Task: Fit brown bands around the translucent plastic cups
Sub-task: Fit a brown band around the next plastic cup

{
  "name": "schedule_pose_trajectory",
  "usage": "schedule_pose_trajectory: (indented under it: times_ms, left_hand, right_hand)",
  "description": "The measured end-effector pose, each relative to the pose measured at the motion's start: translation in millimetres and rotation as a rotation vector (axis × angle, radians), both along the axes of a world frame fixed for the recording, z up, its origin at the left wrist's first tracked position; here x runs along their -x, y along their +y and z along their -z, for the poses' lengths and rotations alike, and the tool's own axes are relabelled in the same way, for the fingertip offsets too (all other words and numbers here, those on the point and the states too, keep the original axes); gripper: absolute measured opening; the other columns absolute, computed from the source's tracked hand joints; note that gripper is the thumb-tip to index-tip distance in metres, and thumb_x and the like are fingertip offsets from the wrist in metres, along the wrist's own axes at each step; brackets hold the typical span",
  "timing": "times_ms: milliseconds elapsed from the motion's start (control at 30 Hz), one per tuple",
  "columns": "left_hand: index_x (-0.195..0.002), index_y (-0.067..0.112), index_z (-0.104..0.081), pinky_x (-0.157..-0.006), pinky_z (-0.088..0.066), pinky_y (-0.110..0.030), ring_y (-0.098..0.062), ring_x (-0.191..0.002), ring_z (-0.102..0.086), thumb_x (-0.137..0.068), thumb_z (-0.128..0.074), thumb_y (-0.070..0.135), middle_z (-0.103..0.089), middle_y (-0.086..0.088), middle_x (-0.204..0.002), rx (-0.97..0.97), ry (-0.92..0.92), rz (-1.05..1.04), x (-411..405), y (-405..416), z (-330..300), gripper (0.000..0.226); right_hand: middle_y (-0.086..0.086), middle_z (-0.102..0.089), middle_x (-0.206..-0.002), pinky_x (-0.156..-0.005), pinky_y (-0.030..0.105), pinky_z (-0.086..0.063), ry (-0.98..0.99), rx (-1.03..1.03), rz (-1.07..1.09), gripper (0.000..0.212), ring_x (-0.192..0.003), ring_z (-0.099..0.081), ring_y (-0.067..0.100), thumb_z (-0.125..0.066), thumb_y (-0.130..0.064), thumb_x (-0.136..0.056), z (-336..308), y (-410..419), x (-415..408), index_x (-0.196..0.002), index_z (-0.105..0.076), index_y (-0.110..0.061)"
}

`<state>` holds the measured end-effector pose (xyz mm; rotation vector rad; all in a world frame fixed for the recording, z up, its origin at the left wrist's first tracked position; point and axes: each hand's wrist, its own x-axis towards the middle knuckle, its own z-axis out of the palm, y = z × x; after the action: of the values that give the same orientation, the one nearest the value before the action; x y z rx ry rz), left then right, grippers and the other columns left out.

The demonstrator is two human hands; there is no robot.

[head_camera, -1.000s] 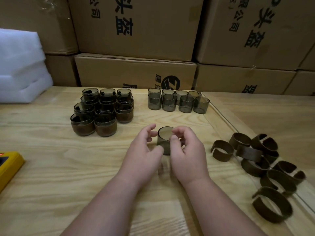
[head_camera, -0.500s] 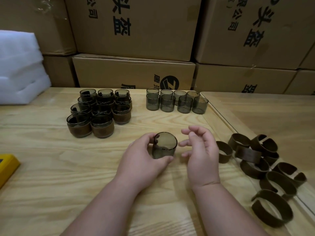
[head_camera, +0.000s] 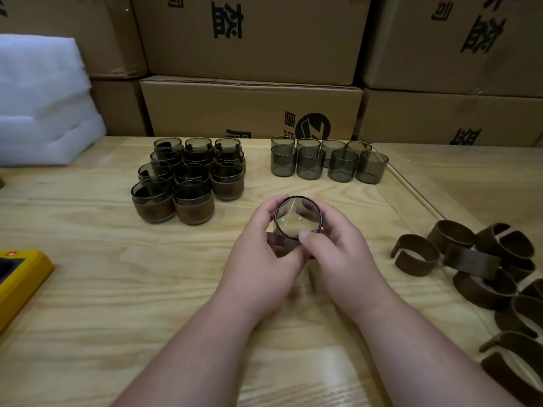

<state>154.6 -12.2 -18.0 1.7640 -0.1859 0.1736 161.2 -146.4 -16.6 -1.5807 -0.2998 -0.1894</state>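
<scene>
A bare translucent grey cup (head_camera: 297,219) is lifted above the middle of the table, tipped so its mouth faces me. My left hand (head_camera: 263,254) grips its left side and my right hand (head_camera: 338,251) grips its right side, thumb on the near rim. No band is on this cup. Several loose brown bands (head_camera: 467,265) lie in a pile at the right. Several bare cups (head_camera: 326,163) stand in rows at the back. A stacked group of cups with brown bands (head_camera: 188,183) stands at the back left.
The wooden table (head_camera: 88,289) meets a second table surface at the right. A yellow device (head_camera: 17,277) lies at the left edge. White foam sheets (head_camera: 41,107) sit at the back left. Cardboard boxes (head_camera: 252,110) line the back.
My right hand, which had let go and hovered to the right, has come back onto the cup. The cup has been tipped up so its mouth faces me.
</scene>
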Motion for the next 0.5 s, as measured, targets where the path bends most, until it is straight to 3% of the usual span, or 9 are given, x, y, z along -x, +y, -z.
schedule_pose_trajectory:
  times_ms: [100, 267, 367, 500]
  left_hand:
    - [-0.117, 0.072, -0.047, -0.083, -0.059, -0.030, -0.005, -0.092, -0.074, -0.073, -0.072, 0.027, -0.068, 0.035, -0.111, -0.044, -0.018, -0.007, 0.4, 0.3, -2.6, 0.068]
    - [-0.117, 0.069, -0.053, -0.089, -0.058, -0.029, -0.005, -0.098, -0.074, -0.072, -0.068, 0.016, -0.075, 0.017, -0.115, -0.045, -0.009, -0.007, -0.3, 0.3, -1.8, 0.071]
    - [-0.124, 0.064, -0.053, -0.089, -0.059, -0.027, -0.002, -0.097, -0.073, -0.077, -0.068, 0.011, -0.070, 0.011, -0.125, -0.060, -0.006, -0.012, 1.2, 1.1, -1.7, 0.073]
    - [-0.127, 0.062, -0.054, -0.090, -0.058, -0.024, 0.001, -0.100, -0.071, -0.079, -0.066, 0.007, -0.062, 0.018, -0.134, -0.110, -0.041, -0.004, 2.1, -0.5, 0.0, 0.074]
  right_hand:
    - [-0.003, -0.074, -0.119, -0.094, 0.030, -0.056, 0.020, 0.039, 0.027, 0.052, -0.109, -0.071, 0.012, -0.057, -0.014, -0.079, 1.1, 0.4, -0.9, -0.131, -0.063, -0.017]
    - [-0.011, -0.074, -0.112, -0.089, 0.026, -0.056, 0.031, 0.110, 0.064, 0.054, -0.101, -0.072, 0.008, -0.067, -0.021, -0.075, 2.7, 2.1, -0.3, -0.128, -0.062, -0.027]
    - [-0.020, -0.073, -0.106, -0.082, 0.020, -0.055, 0.034, 0.165, 0.115, 0.053, -0.097, -0.071, 0.002, -0.075, -0.036, -0.070, 2.5, 2.0, 2.4, -0.120, -0.061, -0.037]
    - [-0.017, -0.072, -0.102, -0.081, 0.018, -0.055, 0.048, 0.154, 0.215, 0.062, -0.095, -0.070, 0.000, -0.078, -0.060, -0.054, 1.6, 2.8, 1.1, -0.109, -0.060, -0.037]
